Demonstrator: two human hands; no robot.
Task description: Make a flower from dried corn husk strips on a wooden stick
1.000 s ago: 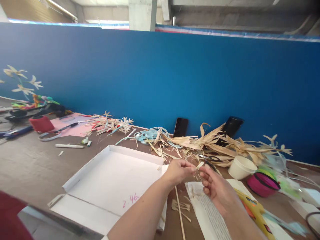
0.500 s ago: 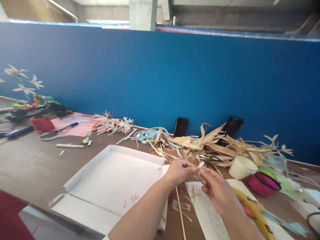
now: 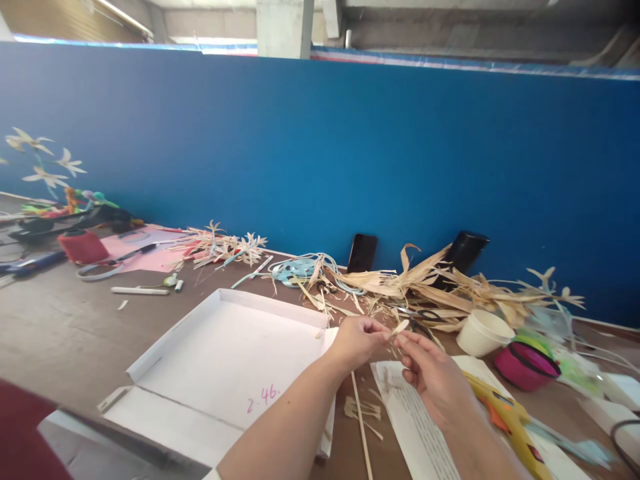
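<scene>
A small husk strip (image 3: 400, 328) is held pinched between the narrowly closed fingertips of the left hand (image 3: 357, 340) and the right hand (image 3: 435, 380), above the near middle of the table (image 3: 75, 333). Some husk flowers (image 3: 227, 248) lie finished at the far left. A big husk pile (image 3: 430, 287) lies unworked just behind the hands, so much is judged left to do.

The brown surface (image 3: 60, 327) runs along the blue wall, with an open white box (image 3: 220, 360) lying flat near its front edge and a printed sheet (image 3: 410, 420), a thin stick (image 3: 361, 427) and a yellow glue gun (image 3: 505, 413) just to the right of it. Further back sprawls a pile of dried husks (image 3: 430, 290), a white cup (image 3: 484, 332) and a pink bowl (image 3: 525, 365) beside it, and two dark phones (image 3: 361, 253) propped against the wall. Off to the left lie a coil of pale blue strips (image 3: 295, 270), straw flowers (image 3: 225, 247), a pink sheet (image 3: 145, 253), a white tube (image 3: 139, 291) and a red spool (image 3: 83, 247).
</scene>
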